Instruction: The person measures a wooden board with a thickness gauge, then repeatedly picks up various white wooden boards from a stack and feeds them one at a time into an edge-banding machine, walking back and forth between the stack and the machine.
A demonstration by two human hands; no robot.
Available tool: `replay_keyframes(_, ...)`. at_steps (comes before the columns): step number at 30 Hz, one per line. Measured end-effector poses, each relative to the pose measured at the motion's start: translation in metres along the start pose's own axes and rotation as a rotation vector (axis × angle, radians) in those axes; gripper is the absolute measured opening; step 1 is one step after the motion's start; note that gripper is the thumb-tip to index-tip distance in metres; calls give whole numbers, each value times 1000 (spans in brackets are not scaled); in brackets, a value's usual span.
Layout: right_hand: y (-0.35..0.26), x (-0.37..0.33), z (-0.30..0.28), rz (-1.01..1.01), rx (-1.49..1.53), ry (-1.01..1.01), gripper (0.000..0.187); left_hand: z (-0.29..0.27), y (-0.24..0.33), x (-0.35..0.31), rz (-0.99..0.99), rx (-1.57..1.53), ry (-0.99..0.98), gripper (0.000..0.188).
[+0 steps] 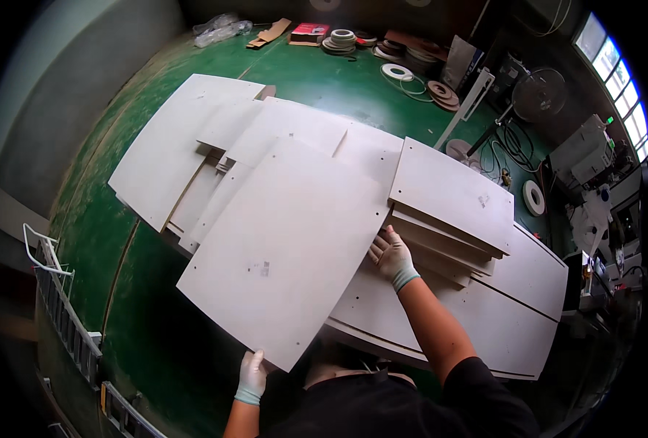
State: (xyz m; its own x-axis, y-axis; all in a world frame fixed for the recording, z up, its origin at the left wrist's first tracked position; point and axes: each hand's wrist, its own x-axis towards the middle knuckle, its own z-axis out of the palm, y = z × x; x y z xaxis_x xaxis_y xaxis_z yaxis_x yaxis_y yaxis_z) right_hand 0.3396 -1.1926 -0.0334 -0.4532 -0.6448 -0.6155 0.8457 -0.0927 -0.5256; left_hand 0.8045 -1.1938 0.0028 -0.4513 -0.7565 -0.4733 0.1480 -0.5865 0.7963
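A large white board (287,248) with small drilled holes and a printed label lies at an angle over other boards, its near corner jutting toward me. At that corner my left hand (252,376), in a white glove with a teal cuff, is closed on the edge, thumb uppermost. My right hand (392,257), gloved alike, is beside the board's right edge with palm turned up and fingers apart. Its fingertips reach the edge; whether they support it from below I cannot tell. Just beyond the right hand rises a stack of smaller white boards (452,193).
More white panels (182,139) spread to the far left, and long ones (514,306) to the right. Rolls of edging strip (340,42) lie along the back of the green floor (295,69). A fan (539,95) and machine (583,157) stand right; a metal ladder (68,321) lies left.
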Motion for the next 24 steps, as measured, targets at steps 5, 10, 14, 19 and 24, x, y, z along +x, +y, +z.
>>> replay_keyframes(5, -2, -16, 41, 162, 69, -107, 42, 10, 31, 28, 8, -354, 292, 62)
replay_keyframes(10, 40, -8, 55, -98, -132, -39, 31, 17, 32, 48, 106, -188, 510, 66)
replay_keyframes(14, 64, -70, 36, 30, -142, -150, 44, -35, 8, 23, 171, -156, 661, 73)
replay_keyframes(19, 58, -144, 16, 96, -99, -206, 50, -23, 23, -13, 160, -103, 789, 76)
replay_keyframes(24, 57, -142, -4, -11, 8, -282, 54, 7, 26, 0, 181, -67, 653, 74)
